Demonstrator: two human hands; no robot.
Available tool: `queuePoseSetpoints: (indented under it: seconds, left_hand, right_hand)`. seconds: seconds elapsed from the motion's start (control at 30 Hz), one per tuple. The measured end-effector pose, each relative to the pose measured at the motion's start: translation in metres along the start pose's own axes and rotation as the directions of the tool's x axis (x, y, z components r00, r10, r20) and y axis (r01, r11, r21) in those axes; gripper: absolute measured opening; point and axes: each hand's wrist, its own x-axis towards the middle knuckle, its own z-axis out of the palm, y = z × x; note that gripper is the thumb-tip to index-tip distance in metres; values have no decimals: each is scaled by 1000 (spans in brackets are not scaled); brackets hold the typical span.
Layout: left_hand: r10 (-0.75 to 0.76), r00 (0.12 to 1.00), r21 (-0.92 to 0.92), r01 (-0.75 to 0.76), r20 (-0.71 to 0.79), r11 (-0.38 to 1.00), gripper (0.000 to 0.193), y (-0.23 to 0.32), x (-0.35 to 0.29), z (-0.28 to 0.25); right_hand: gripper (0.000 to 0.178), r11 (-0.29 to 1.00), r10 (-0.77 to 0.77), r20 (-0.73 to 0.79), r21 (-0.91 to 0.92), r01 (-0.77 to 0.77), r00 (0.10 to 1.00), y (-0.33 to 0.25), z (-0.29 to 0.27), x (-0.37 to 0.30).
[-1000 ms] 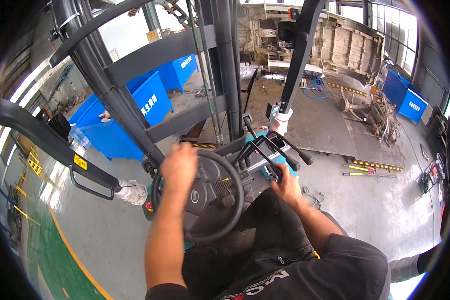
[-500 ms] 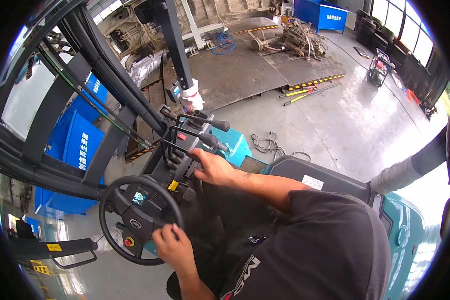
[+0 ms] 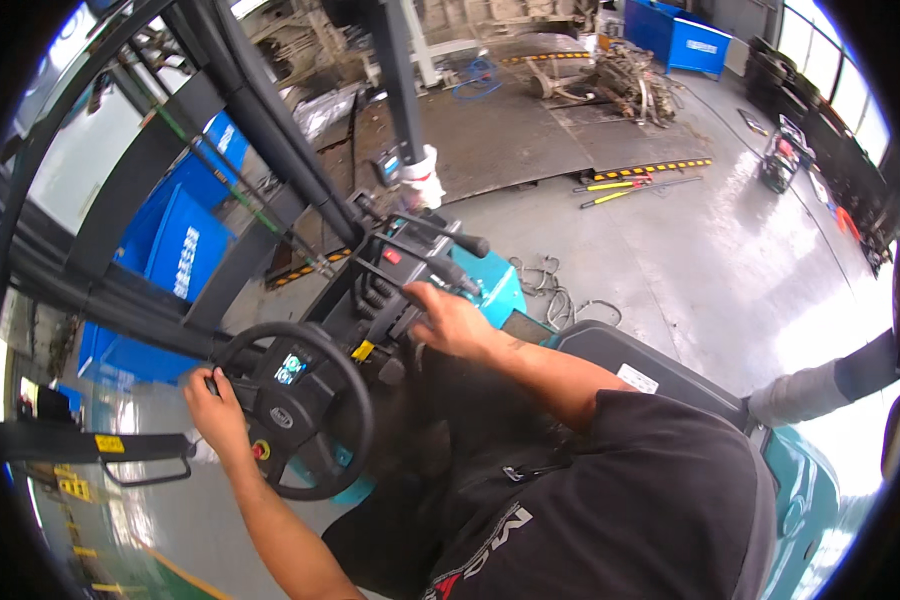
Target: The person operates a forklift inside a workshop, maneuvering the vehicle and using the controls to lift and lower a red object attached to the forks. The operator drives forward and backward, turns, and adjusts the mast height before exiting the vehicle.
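Note:
My left hand [image 3: 216,412] is closed on the left part of the black steering wheel [image 3: 366,408], its thumb and fingers at the rim. A small lit display [image 3: 291,369] and a red button [image 3: 260,450] sit by the wheel's hub. To the right, my right hand [image 3: 452,322] is curled at the control levers [image 3: 378,292] beside the wheel, gripping the end of one; the palm hides most of its grip. Beyond that hand, longer levers with black knobs [image 3: 475,244] rise from the dark console, near a red switch [image 3: 391,256].
Black mast rails [image 3: 270,130] stand ahead on the left, with blue bins [image 3: 185,245] behind them. Cables [image 3: 560,300] and yellow-handled cutters [image 3: 610,193] lie on the grey floor. Farther off are a metal plate [image 3: 500,140], greasy machine parts [image 3: 630,85] and stacked tyres [image 3: 770,75].
My left hand has travelled from the wheel's near right side round to its left side, and the wheel has turned. My right hand stays at the levers. The whole view has shifted slightly.

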Motion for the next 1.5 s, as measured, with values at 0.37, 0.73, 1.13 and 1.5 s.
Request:
queuePoseSetpoints:
  seconds: [0.37, 0.73, 1.13, 1.5]
  left_hand:
    - [-143, 989, -1, 143, -30, 990, 18, 22, -134, -50]
    - [-77, 997, -76, 76, -9, 994, 20, 25, -111, -56]
    - [-409, 911, -488, 333, -54, 807, 52, -127, -77, -84]
    - [-357, 855, -800, 494, 376, 341, 89, -238, -52, -6]
  right_hand:
    - [62, 997, 78, -104, -1, -78, 992, 5, 20, 19]
    - [63, 974, 218, -93, -44, -223, 972, -26, 32, 36]
    - [63, 919, 371, -109, -97, -382, 922, -140, 43, 61]
    - [67, 900, 362, -110, -217, -378, 926, -213, 57, 78]
